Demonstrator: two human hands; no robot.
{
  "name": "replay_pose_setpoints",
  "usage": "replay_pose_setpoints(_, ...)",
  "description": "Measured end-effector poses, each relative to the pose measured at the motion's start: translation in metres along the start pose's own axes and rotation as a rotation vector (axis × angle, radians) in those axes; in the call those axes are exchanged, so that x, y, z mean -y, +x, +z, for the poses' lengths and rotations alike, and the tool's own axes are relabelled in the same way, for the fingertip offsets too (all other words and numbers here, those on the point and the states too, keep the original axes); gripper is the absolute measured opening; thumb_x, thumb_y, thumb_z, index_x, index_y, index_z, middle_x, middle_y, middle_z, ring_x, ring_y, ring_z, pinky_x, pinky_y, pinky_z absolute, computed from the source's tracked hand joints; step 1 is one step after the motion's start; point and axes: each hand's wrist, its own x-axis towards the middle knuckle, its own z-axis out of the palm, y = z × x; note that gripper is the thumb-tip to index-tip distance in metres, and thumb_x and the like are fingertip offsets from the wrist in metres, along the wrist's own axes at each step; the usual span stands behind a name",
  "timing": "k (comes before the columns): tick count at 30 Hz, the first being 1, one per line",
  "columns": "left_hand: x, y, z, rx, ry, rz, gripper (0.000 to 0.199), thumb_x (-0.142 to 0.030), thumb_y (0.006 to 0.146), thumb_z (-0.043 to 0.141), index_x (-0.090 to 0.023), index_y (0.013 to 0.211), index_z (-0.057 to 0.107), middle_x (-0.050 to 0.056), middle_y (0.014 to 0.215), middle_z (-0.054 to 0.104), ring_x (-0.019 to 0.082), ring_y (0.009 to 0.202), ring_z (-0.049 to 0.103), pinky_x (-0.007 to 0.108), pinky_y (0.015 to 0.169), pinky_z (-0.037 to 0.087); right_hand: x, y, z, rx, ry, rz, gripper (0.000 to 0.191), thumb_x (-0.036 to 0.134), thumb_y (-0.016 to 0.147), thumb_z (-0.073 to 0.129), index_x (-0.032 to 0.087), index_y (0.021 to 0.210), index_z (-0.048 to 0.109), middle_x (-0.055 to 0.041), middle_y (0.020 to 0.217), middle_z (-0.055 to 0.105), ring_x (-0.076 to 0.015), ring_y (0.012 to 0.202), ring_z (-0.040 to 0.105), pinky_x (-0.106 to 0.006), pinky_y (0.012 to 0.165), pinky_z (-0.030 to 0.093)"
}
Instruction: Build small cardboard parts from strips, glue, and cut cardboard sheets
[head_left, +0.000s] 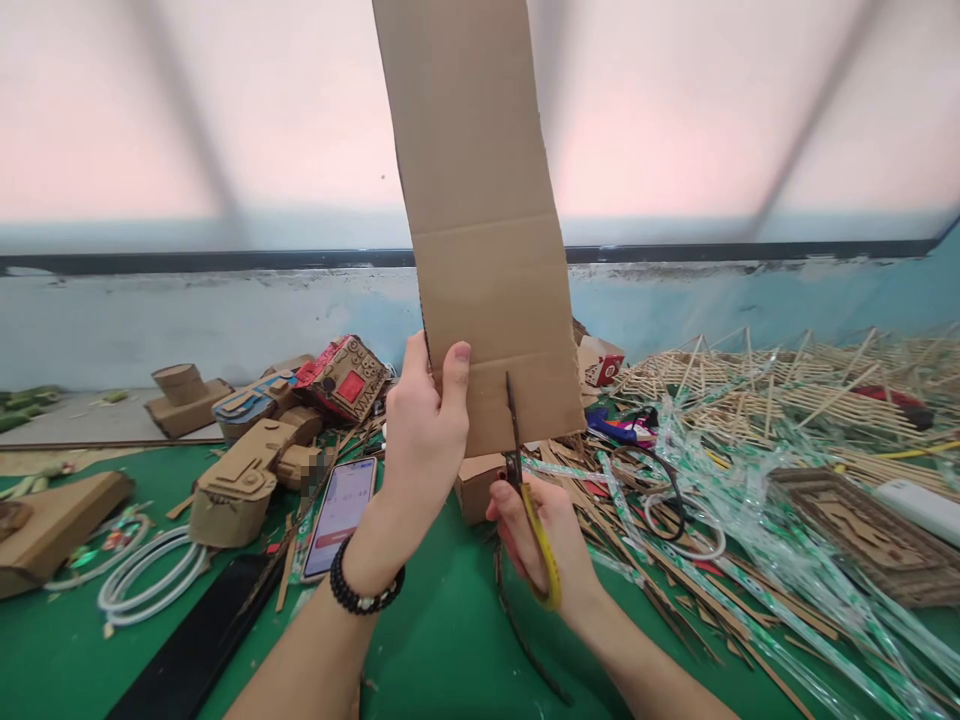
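Observation:
A long piece of cardboard [480, 170] with two crossing creases stands upright in front of me. My left hand [431, 420] grips its lower left edge, thumb on the near face and fingers behind. My right hand [551, 535] is closed around the yellow handles of a pair of scissors [541, 545]. Their dark blades point up and lie at the cardboard's lower edge, right of my left thumb. One blade shows over the near face; whether the other is behind the sheet I cannot tell.
On the green table [427, 640] lie a phone [341, 515], cardboard models [236, 480] and a coiled white cable [154, 575] at left. Cardboard strips, clear plastic wrap [739, 510] and stick frames [750, 385] crowd the right. A blue wall [225, 320] stands behind.

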Motion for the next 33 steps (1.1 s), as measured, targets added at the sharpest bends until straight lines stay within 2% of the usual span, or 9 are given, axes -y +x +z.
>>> replay_pose_setpoints(3,0.0,0.0,-0.001,0.013,-0.01,-0.005,0.039,-0.06,0.104,0.051,-0.024,0.119,0.058,0.008,0.109,0.076,0.024,0.089,0.074,0.033,0.076,0.058,0.003,0.001,0.003,0.018,0.063,0.033,0.063,0.083,0.085,0.061,0.021,0.073,0.054,0.007,0.048,0.038,-0.0083,0.04,0.03,-0.024,0.038,0.022)
replay_pose_setpoints(6,-0.004,-0.003,0.0,0.042,0.002,-0.03,0.039,-0.057,0.104,0.052,-0.024,0.123,0.059,0.008,0.11,0.077,0.025,0.09,0.075,0.033,0.074,0.058,0.008,0.002,0.006,0.033,0.135,0.044,0.068,0.088,0.083,0.059,0.02,0.078,0.057,0.006,0.052,0.042,-0.0087,0.041,0.034,-0.023,0.039,0.028)
replay_pose_setpoints(11,-0.013,-0.01,0.005,0.058,0.051,-0.031,0.038,-0.05,0.106,0.052,-0.023,0.131,0.058,0.009,0.117,0.078,0.026,0.097,0.076,0.032,0.074,0.057,0.014,0.002,0.004,0.036,0.177,-0.028,0.069,0.087,0.084,0.06,0.019,0.083,0.06,0.0032,0.059,0.047,-0.0108,0.05,0.042,-0.023,0.044,0.036)
replay_pose_setpoints(15,-0.015,-0.011,0.005,0.047,0.048,-0.012,0.039,-0.051,0.106,0.051,-0.024,0.133,0.056,0.008,0.115,0.078,0.026,0.096,0.076,0.032,0.072,0.056,0.015,0.002,0.003,0.019,0.171,-0.036,0.065,0.084,0.084,0.063,0.019,0.082,0.06,0.004,0.058,0.046,-0.0095,0.049,0.04,-0.022,0.044,0.034)
replay_pose_setpoints(20,-0.012,-0.01,0.006,0.052,0.065,-0.004,0.035,-0.05,0.106,0.05,-0.024,0.129,0.057,0.007,0.109,0.079,0.024,0.091,0.075,0.032,0.073,0.056,0.016,0.001,0.004,0.001,0.148,0.065,0.071,0.091,0.077,0.062,0.02,0.074,0.056,0.0075,0.047,0.039,-0.0075,0.036,0.034,-0.021,0.035,0.028)
replay_pose_setpoints(27,-0.004,-0.005,0.006,0.064,0.03,-0.031,0.034,-0.048,0.106,0.05,-0.023,0.128,0.057,0.009,0.118,0.077,0.025,0.101,0.074,0.033,0.078,0.058,0.011,0.001,0.003,-0.012,0.118,0.112,0.069,0.089,0.078,0.062,0.021,0.074,0.057,0.0077,0.045,0.04,-0.0076,0.032,0.032,-0.021,0.031,0.023)
replay_pose_setpoints(30,-0.006,-0.006,0.006,0.079,0.056,-0.042,0.031,-0.048,0.106,0.051,-0.023,0.124,0.057,0.008,0.114,0.078,0.024,0.098,0.075,0.031,0.074,0.057,0.014,0.003,0.003,0.029,0.135,0.112,0.068,0.088,0.078,0.063,0.02,0.077,0.058,0.0069,0.049,0.043,-0.0091,0.038,0.038,-0.022,0.035,0.032)
replay_pose_setpoints(33,-0.012,-0.011,0.007,0.117,0.104,-0.043,0.026,-0.047,0.106,0.051,-0.024,0.116,0.057,0.006,0.105,0.079,0.022,0.087,0.075,0.03,0.069,0.054,0.018,0.004,0.0,0.053,0.121,0.04,0.06,0.08,0.087,0.061,0.021,0.079,0.058,0.0041,0.054,0.047,-0.0123,0.048,0.046,-0.025,0.044,0.042)
